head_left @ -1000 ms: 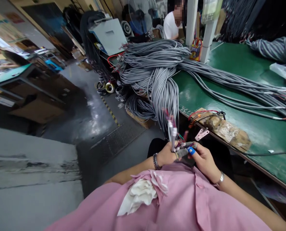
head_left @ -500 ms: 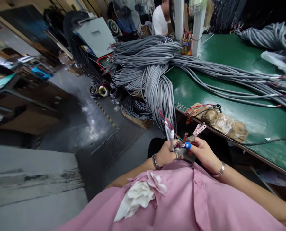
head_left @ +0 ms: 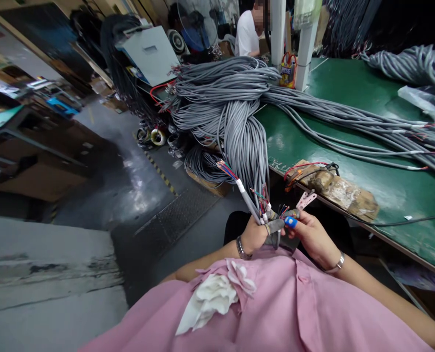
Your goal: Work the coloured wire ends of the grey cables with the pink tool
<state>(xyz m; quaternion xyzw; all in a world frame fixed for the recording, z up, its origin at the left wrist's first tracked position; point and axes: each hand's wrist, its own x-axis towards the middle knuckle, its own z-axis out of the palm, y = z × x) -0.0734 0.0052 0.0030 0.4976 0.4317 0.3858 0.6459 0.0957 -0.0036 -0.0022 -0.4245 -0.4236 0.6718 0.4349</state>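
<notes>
Close to my body, my left hand (head_left: 256, 235) is wrapped round the ends of several grey cables (head_left: 250, 206). One of them points up and left, with a white band and stripped coloured wires (head_left: 228, 169) at its tip. My right hand (head_left: 308, 233) pinches at fine coloured wire ends (head_left: 282, 211) beside the left fingers. Grey covers sit on some fingertips, and blue tape (head_left: 290, 222) is round a right finger or thumb. Just beyond the right fingers a pink clip (head_left: 306, 200) stands at the bench edge. The fingers partly hide the wire ends.
A large heap of grey cables (head_left: 245, 132) hangs over the corner of the green bench (head_left: 393, 195). A taped wooden block (head_left: 344, 188) lies along its front edge. A person in a white shirt (head_left: 246, 34) sits behind. A grey box (head_left: 149, 55) stands back left.
The banded cable in my left hand has tipped from upright towards the left. More cable ends now show in the grip, and my right fingers remain close to the left hand.
</notes>
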